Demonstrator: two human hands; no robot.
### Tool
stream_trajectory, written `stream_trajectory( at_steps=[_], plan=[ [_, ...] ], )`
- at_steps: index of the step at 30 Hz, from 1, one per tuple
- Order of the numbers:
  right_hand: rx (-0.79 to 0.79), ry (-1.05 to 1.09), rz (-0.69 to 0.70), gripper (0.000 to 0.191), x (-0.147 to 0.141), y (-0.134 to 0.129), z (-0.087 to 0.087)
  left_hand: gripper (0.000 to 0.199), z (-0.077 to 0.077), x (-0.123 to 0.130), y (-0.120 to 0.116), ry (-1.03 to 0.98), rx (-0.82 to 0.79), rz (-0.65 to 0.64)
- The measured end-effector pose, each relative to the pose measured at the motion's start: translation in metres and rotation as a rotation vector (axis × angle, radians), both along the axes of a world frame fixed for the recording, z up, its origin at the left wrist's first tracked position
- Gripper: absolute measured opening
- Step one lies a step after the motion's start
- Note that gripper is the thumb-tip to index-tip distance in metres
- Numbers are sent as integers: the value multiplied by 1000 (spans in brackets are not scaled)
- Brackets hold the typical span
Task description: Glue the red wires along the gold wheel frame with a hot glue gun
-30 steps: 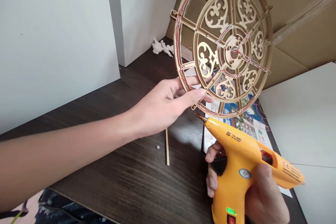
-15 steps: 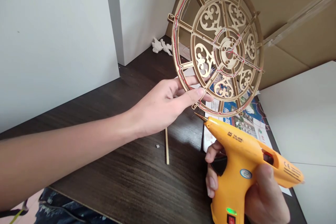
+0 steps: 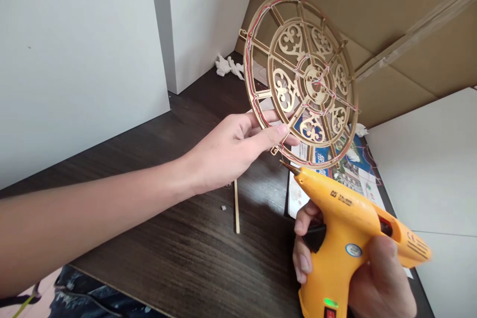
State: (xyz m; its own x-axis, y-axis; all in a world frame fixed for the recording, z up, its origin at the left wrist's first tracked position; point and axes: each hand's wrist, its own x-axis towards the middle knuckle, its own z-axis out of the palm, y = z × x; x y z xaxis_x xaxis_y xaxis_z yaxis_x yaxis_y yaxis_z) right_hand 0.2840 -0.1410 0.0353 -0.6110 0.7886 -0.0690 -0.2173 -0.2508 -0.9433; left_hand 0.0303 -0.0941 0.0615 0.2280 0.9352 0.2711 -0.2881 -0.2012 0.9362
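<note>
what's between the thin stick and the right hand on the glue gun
Only bare dark wood-grain tabletop lies between the thin stick and the right hand on the orange glue gun, as the head view shows.

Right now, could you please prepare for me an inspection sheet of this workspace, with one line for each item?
Surface: dark wood-grain table, with small crumbs.
Job's things: round openwork frame, raised and tilted; yellow glue gun, green light on, nozzle near the frame's lower rim.
Clutter: thin wooden stick, crumpled white paper, printed sheets.
Hands: left hand holds the frame's lower edge; right hand grips the glue gun, fingers at its trigger.
Cables: red and white wires along the frame; dark cord near the table's front edge.
Surroundings: white panels, brown cardboard behind.
</note>
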Motion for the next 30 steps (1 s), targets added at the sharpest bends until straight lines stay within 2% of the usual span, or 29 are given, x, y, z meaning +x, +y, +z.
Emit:
stream_trajectory(
  at_steps=[5,11,21,30],
  plan=[
    [-4,1,-7,61,-1,2,2,18,1,0,1,12,-9,7],
    [-5,-38,-14,59,-5,5,8,21,3,1,1,11,-50,8],
    [-1,-91,-40,65,-10,6,13,24,4,1,2,54,2,18],
    [42,-86,-75,59,-12,6,14,31,3,1,0,97,4,31]
  ],
)
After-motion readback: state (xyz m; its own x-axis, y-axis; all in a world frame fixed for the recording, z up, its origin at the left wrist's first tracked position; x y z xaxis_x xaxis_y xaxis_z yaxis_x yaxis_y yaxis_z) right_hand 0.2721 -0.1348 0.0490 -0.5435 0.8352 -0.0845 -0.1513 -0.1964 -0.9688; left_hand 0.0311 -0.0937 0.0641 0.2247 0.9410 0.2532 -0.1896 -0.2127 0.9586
